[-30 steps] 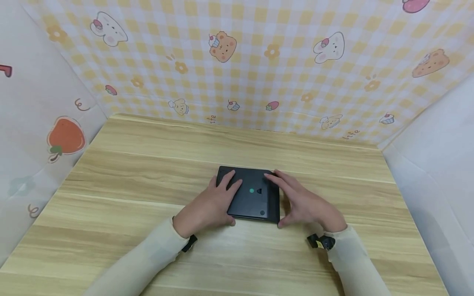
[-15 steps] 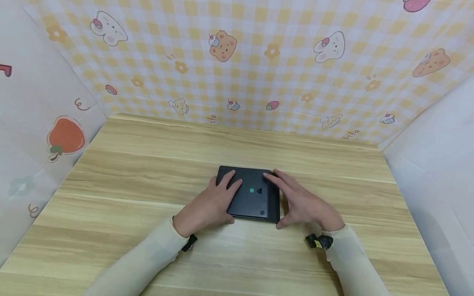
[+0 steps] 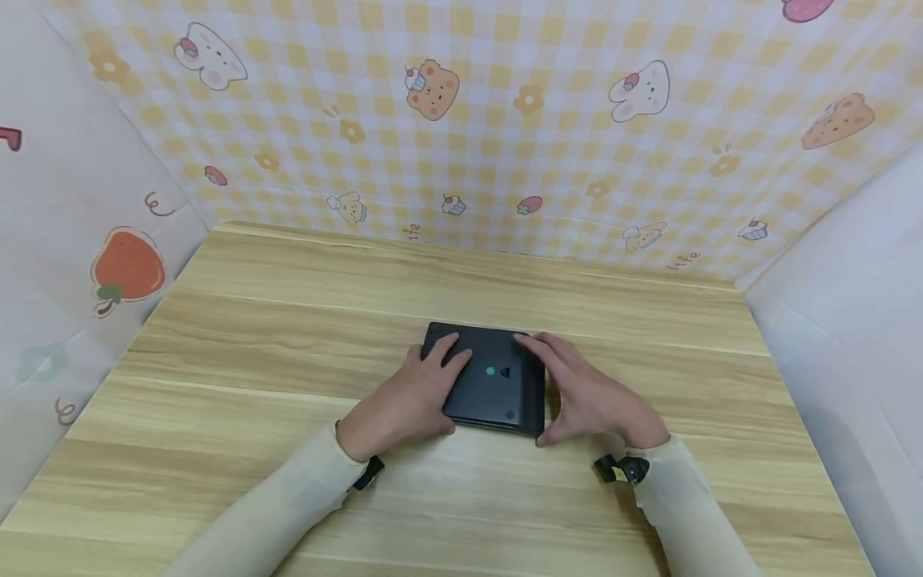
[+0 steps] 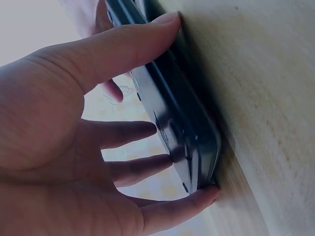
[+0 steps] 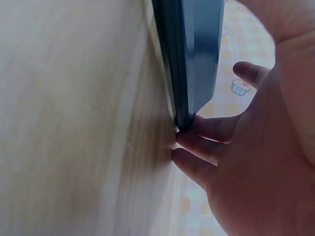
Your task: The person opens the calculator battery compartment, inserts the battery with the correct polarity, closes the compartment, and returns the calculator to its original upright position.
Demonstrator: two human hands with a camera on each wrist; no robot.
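A black calculator [image 3: 490,394] lies underside up on the wooden table, with a green dot and a small battery-cover latch on its back. My left hand [image 3: 405,399] holds its left part: the thumb is at the near edge, two fingertips rest on the back and another finger reaches the side. At the right end, my right hand [image 3: 598,401] spans the calculator with the thumb at the near corner and fingers at the far one. The left wrist view shows the calculator [image 4: 189,115] edge-on between thumb and fingers. Its keys and display are hidden underneath.
The wooden table [image 3: 288,336] stretches around both hands. A yellow checked cloth [image 3: 490,152] with cartoon prints rises along its back edge. White cloth sides [image 3: 65,208] stand at left and right. Each wrist carries a small black camera [image 3: 622,470].
My right hand has shifted very slightly to the left at the calculator's right end. The left hand and the calculator stay practically where they were.
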